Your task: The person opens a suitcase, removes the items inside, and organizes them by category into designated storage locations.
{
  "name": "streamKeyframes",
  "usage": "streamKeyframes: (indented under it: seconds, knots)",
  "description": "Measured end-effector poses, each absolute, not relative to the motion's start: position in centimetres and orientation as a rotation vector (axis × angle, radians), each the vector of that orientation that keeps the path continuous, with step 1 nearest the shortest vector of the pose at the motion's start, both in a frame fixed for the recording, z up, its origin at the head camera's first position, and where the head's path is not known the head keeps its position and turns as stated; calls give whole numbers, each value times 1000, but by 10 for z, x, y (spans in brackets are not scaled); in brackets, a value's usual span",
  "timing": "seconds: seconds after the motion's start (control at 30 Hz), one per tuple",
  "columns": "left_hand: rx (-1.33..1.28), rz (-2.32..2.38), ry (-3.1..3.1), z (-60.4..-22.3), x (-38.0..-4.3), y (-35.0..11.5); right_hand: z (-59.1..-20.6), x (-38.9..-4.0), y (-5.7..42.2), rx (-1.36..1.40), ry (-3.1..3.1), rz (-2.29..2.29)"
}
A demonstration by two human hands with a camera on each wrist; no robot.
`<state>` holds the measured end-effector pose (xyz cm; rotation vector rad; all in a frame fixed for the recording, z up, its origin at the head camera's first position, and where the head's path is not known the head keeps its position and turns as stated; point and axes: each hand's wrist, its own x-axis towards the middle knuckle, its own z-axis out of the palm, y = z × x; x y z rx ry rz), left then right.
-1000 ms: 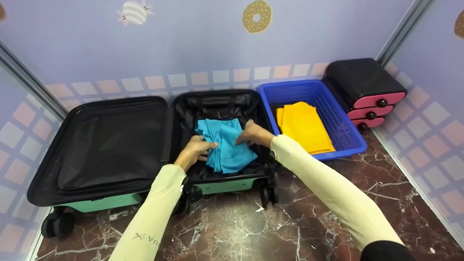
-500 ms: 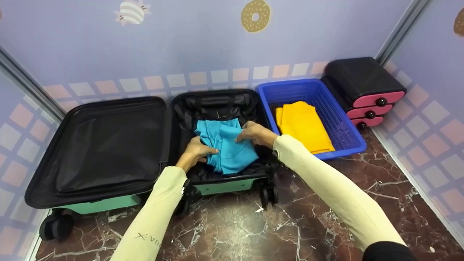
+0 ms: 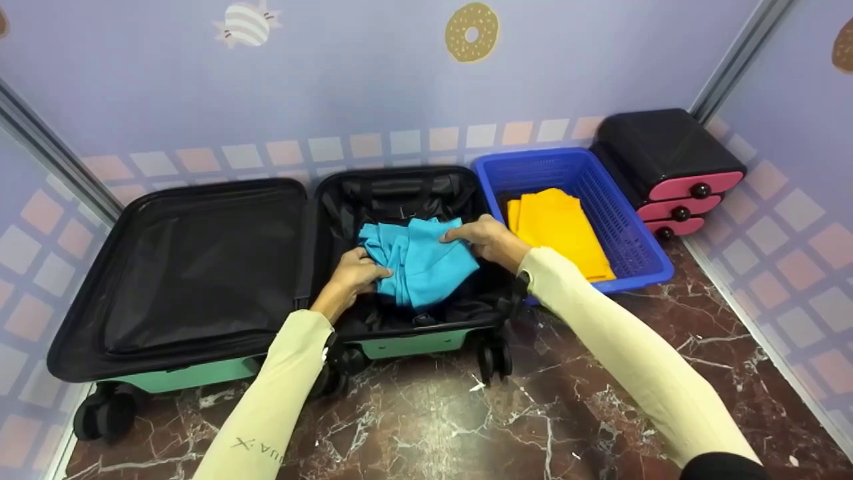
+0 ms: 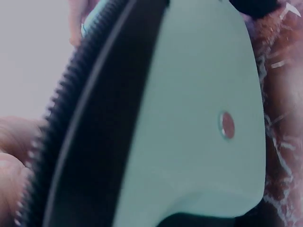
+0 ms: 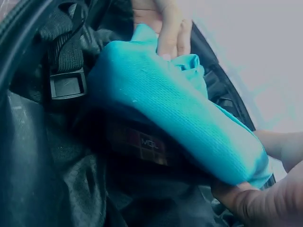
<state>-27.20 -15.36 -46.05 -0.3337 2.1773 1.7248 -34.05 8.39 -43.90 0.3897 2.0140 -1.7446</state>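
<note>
A bundled turquoise garment (image 3: 426, 263) of soft fabric is held over the right half of an open suitcase (image 3: 200, 267). My left hand (image 3: 352, 273) pinches its left edge, thumb on top. The right hand (image 3: 492, 239) grips its upper right side, thumb also on top. In the right wrist view, the garment (image 5: 165, 106) spans between both hands as a thick fold, raised over the black lining with a dark gap beneath it. The suitcase's pale green side (image 4: 199, 118) and its zipper fill most of the left wrist view, hiding much of the left hand.
Right of the suitcase stands a blue plastic basket (image 3: 643, 281) with a folded yellow garment (image 3: 560, 233) in it. A black drawer unit (image 3: 673, 147) with pink fronts is beside that. Inside the suitcase lies a strap buckle (image 5: 68, 85). Patterned walls enclose the corner.
Both hands hold the turquoise garment throughout. The right hand has moved a little up and right with its side, and the garment's near edge has lifted. The left hand has shifted slightly left.
</note>
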Motion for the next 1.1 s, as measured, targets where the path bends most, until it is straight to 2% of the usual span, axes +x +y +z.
streamKeyframes:
  seconds: [0.5,0.8,1.1]
  knots:
    - [-280,1856,2141,-443,-265,-142,-420,-334,106,177,1959,-1730]
    - [-271,1933,2054,-425,-268,-134,-393,-334,125,124,2014,-1733]
    - [-251,2111,1964,-404,-280,-87,-368,-337,167,82,2045,-1766]
